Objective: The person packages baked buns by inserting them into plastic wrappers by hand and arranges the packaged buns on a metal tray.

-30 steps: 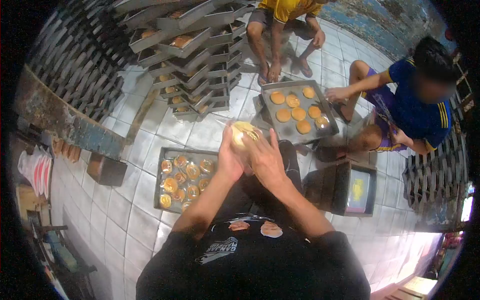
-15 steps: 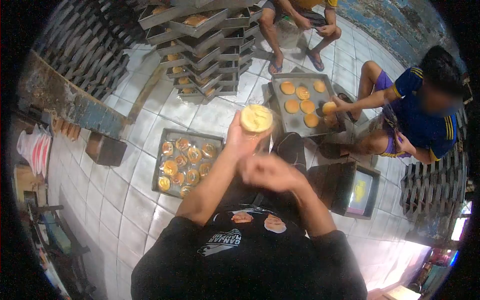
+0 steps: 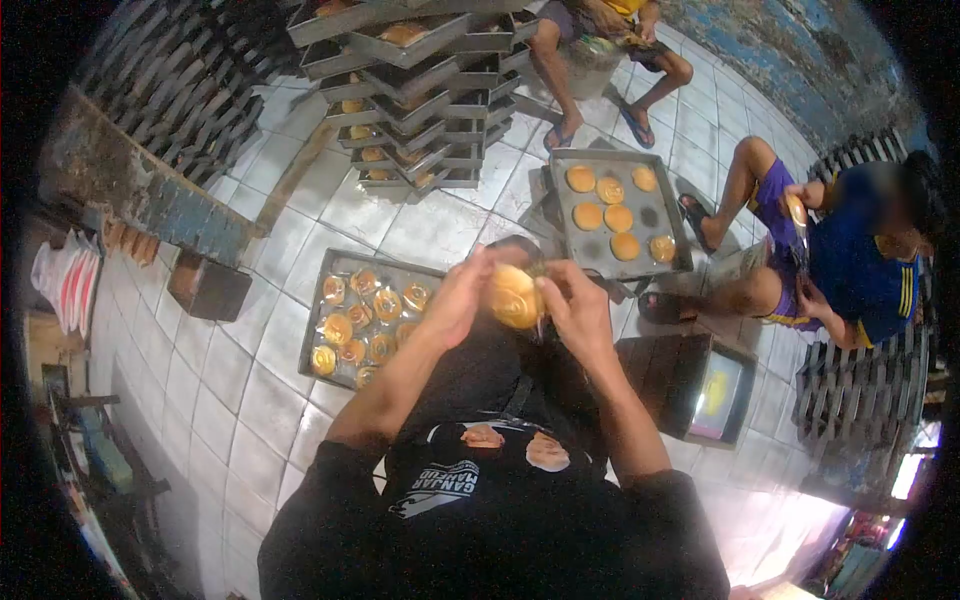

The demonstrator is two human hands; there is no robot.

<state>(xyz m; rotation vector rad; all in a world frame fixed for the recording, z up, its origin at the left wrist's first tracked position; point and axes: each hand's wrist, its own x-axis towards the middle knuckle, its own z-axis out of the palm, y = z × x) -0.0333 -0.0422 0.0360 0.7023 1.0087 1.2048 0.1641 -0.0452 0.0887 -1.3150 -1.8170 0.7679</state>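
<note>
Between my two hands, in front of my lap, is a round golden bun (image 3: 514, 297) in clear plastic wrap. My left hand (image 3: 462, 300) holds the bun's wrap on its left side. On the right, my right hand (image 3: 578, 308) pinches the wrap beside the bun, thumb and fingers together. To the left of my hands lies a tray (image 3: 310, 345) with several wrapped buns (image 3: 337, 327). Farther forward and right, another tray (image 3: 648, 218) bears several golden buns (image 3: 588, 216), at least one in shiny wrap.
A person in a blue shirt (image 3: 868, 240) sits at the right, holding a bun. Another person's legs (image 3: 560, 85) show at the top. Stacked trays (image 3: 425, 110) stand ahead. A dark box (image 3: 735, 395) is at the right, a brown tin (image 3: 208, 287) at the left.
The bun in my left hand has come lower and turned, and my right hand has moved up to its wrap. The blue-shirted person has lifted a bun off the far tray.
</note>
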